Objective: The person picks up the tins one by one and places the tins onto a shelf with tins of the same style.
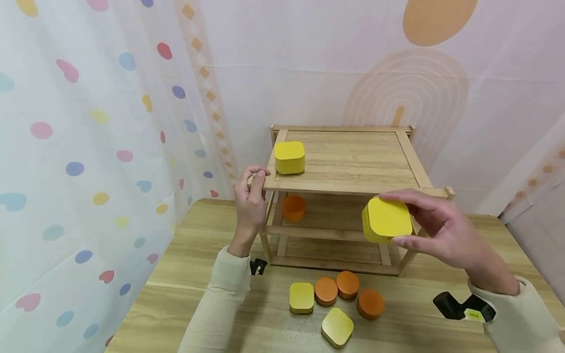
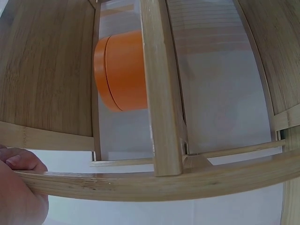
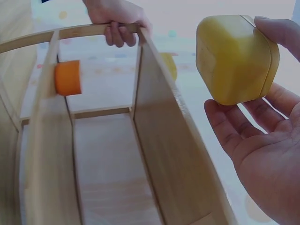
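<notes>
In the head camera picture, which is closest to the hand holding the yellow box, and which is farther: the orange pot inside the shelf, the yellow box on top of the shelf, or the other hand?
From the right hand, holding a yellow box:
1. Orange pot, middle shelf, left side.
2. Yellow box on top, top shelf's left front corner.
3. Left hand, gripping the shelf's left front corner.

Four yellow square tins point(image 1: 386, 220), one held, one on the shelf top, two on the table, four orange round tins point(image 1: 325, 291), one wooden rack point(image 1: 353, 162), two hands point(image 1: 249, 203)
</notes>
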The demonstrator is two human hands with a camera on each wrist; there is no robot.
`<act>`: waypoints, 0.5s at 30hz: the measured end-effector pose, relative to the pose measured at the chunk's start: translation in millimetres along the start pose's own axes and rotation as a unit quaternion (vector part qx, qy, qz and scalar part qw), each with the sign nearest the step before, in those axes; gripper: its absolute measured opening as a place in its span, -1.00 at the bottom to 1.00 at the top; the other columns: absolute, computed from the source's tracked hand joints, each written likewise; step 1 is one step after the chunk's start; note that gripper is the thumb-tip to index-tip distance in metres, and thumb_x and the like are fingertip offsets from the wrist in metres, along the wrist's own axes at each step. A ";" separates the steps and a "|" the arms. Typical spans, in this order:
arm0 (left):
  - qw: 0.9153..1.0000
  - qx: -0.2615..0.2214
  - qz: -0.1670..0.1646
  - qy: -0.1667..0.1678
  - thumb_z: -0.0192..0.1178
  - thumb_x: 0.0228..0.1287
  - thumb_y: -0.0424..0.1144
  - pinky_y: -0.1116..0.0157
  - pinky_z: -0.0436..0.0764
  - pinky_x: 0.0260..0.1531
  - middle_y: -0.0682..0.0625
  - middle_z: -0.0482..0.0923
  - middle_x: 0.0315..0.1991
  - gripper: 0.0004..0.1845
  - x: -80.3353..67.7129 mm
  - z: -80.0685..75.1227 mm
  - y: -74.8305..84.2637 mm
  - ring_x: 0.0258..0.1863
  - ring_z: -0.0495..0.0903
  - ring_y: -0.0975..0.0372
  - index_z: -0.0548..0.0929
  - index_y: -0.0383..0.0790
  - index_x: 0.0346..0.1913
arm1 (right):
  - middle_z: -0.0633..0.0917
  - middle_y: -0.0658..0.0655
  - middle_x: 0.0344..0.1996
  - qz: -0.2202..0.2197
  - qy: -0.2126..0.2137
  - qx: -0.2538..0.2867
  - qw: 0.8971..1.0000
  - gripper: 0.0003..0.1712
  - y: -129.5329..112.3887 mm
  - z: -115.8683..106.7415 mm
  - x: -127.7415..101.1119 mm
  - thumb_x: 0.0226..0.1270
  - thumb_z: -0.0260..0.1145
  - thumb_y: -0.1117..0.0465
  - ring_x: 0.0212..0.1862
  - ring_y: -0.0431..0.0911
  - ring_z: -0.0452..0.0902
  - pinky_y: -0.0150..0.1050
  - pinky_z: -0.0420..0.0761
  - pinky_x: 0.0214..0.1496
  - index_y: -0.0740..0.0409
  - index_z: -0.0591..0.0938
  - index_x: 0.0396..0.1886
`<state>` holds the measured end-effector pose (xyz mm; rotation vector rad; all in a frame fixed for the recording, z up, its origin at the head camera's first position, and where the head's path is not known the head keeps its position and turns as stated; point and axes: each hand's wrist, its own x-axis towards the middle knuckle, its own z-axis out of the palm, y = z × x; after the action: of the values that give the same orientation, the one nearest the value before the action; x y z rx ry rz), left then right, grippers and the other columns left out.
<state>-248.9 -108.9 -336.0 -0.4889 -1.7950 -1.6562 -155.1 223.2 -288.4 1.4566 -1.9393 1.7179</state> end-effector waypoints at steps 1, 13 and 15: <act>1.000 0.002 0.001 0.000 -0.11 0.54 -0.18 0.39 0.14 -0.77 -0.01 0.20 -0.73 -0.69 0.0 0.2 0.1 -0.79 0.12 0.25 0.56 -0.36 -0.19 | 0.55 0.27 0.21 0.007 0.002 -0.003 1.000 -0.23 -1.2 -0.9 3.1 -0.12 0.30 0.79 0.04 -0.09 0.56 -0.39 0.56 0.11 0.68 0.36 0.23; 1.000 0.000 0.004 0.001 -0.12 0.54 -0.22 0.40 0.15 -0.76 0.03 0.21 -0.74 -0.70 0.0 1.5 -0.9 -0.79 0.12 0.28 0.55 -0.39 -0.19 | 0.58 0.21 0.17 0.065 0.044 -0.025 0.997 -0.28 -0.2 -2.5 37.2 0.01 0.28 0.74 -0.07 -0.07 0.55 -0.41 0.55 0.05 0.48 0.46 0.27; 1.000 -0.002 0.004 0.003 -0.11 0.54 -0.22 0.41 0.15 -0.75 0.03 0.21 -0.74 -0.70 0.1 1.7 -0.7 -0.79 0.12 0.28 0.54 -0.39 -0.19 | 0.59 0.19 0.16 0.087 0.049 -0.035 0.994 -0.30 0.9 -2.5 44.2 0.06 0.30 0.69 -0.07 -0.07 0.55 -0.42 0.55 0.04 0.41 0.47 0.28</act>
<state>-249.8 -107.3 -336.5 -0.4905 -1.7833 -1.6551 -179.4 201.4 -258.5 1.1875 -2.1037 1.7352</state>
